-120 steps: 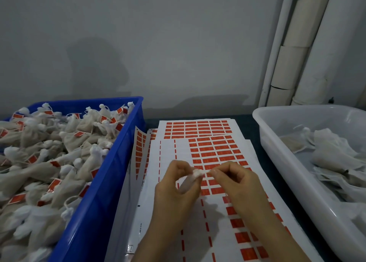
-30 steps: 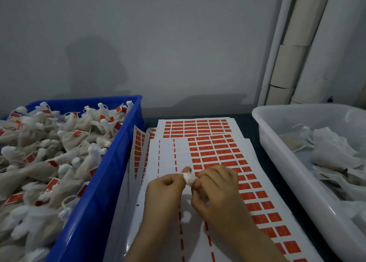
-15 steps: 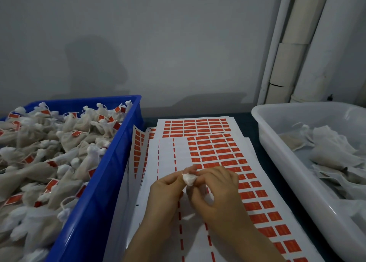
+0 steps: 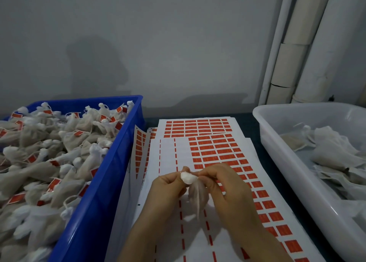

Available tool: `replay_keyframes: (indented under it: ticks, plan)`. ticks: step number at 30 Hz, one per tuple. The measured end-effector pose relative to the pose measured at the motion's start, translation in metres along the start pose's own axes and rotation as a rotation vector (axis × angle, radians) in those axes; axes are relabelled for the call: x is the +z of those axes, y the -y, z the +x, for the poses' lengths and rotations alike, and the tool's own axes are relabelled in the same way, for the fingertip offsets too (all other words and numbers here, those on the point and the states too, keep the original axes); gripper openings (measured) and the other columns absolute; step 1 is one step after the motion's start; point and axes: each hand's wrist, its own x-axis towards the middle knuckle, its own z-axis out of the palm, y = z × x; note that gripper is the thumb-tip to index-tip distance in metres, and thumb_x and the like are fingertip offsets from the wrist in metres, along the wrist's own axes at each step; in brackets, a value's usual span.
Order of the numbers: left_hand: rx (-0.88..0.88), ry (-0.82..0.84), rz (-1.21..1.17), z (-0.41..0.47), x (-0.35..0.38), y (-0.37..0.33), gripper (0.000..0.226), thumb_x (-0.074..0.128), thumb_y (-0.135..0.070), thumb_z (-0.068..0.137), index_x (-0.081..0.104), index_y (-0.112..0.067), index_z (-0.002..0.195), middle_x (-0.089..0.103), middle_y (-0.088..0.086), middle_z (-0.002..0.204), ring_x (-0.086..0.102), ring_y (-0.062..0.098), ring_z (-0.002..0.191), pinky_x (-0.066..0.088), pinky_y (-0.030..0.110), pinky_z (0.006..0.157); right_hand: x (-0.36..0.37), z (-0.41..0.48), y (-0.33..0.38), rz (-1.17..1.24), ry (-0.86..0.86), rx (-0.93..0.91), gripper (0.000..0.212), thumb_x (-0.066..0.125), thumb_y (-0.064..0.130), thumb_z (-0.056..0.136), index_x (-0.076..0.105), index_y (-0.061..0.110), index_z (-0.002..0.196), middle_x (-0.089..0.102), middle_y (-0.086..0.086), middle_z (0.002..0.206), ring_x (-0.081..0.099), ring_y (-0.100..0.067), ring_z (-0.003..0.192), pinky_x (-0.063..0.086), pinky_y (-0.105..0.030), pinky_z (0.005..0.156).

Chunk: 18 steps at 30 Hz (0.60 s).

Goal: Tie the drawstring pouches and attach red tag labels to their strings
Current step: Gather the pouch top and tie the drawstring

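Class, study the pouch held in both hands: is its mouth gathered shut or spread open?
Gathered shut: the pouch has its top bunched into a white tuft, pinched between left hand and right hand.

Two bare hands and forearms under the head camera
The left hand [image 4: 168, 184] and right hand [image 4: 227, 188] are uncovered, with slim fingers; the left forearm [image 4: 142, 236] and right forearm [image 4: 263, 242] are bare skin right down to the bottom edge; nail detail is too soft to make out
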Motion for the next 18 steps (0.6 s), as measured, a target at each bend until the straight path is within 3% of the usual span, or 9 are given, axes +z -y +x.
replay_keyframes:
  ticks: [4,8,10,12,15,18]
  plan:
    - [0.039,0.1,0.062,-0.003,-0.001,0.002,0.033,0.047,-0.059,0.064,0.072,-0.04,0.059,0.07,-0.019,0.059,0.065,-0.007,0.062,0.045,0.016,0.065,-0.004,0.001,0.003,0.019,-0.011,-0.054,0.051,0.032,0.045,0.089,0.066,0.007,0.086,0.071,-0.007,0.079,0.055,-0.012,0.092,0.029,0.012,0.077]
    - [0.039,0.106,0.119,-0.003,-0.001,0.003,0.03,0.052,-0.049,0.074,0.07,-0.04,0.052,0.068,-0.023,0.055,0.065,-0.001,0.06,0.043,0.006,0.049,-0.005,0.003,0.004,0.014,-0.012,-0.07,0.05,0.033,0.041,0.09,0.066,0.004,0.084,0.071,-0.01,0.076,0.05,-0.015,0.095,0.027,0.013,0.077]
    - [0.03,0.115,0.133,-0.003,-0.001,0.003,0.035,0.056,-0.033,0.085,0.07,-0.037,0.053,0.068,-0.022,0.056,0.064,0.002,0.06,0.043,0.003,0.043,-0.005,0.003,0.0,0.02,-0.012,-0.041,0.041,0.04,0.034,0.09,0.066,0.004,0.083,0.071,-0.01,0.074,0.056,-0.012,0.085,0.028,0.013,0.075]
    - [0.034,0.137,0.117,-0.004,0.0,0.003,0.034,0.059,-0.028,0.085,0.072,-0.038,0.055,0.07,-0.021,0.059,0.063,-0.005,0.06,0.041,0.0,0.044,-0.005,0.004,-0.005,0.009,-0.013,-0.011,0.018,0.055,0.018,0.085,0.066,0.004,0.082,0.071,-0.01,0.073,0.058,-0.003,0.066,0.029,0.013,0.072]
    - [0.052,0.15,0.065,-0.006,0.002,-0.002,0.013,0.063,-0.041,0.07,0.074,-0.04,0.064,0.073,-0.021,0.07,0.065,-0.006,0.07,0.046,0.006,0.05,-0.004,0.004,-0.008,0.003,-0.005,0.02,0.012,0.061,0.012,0.074,0.067,0.005,0.082,0.071,-0.009,0.074,0.052,0.004,0.069,0.031,0.012,0.071]
    - [0.039,0.129,0.014,-0.004,0.003,-0.001,0.013,0.065,-0.04,0.068,0.076,-0.035,0.073,0.075,-0.017,0.079,0.067,0.006,0.079,0.045,0.012,0.062,-0.004,0.004,-0.008,0.004,-0.018,0.035,0.014,0.06,0.014,0.075,0.067,0.006,0.084,0.071,-0.007,0.076,0.046,0.012,0.07,0.031,0.012,0.071]
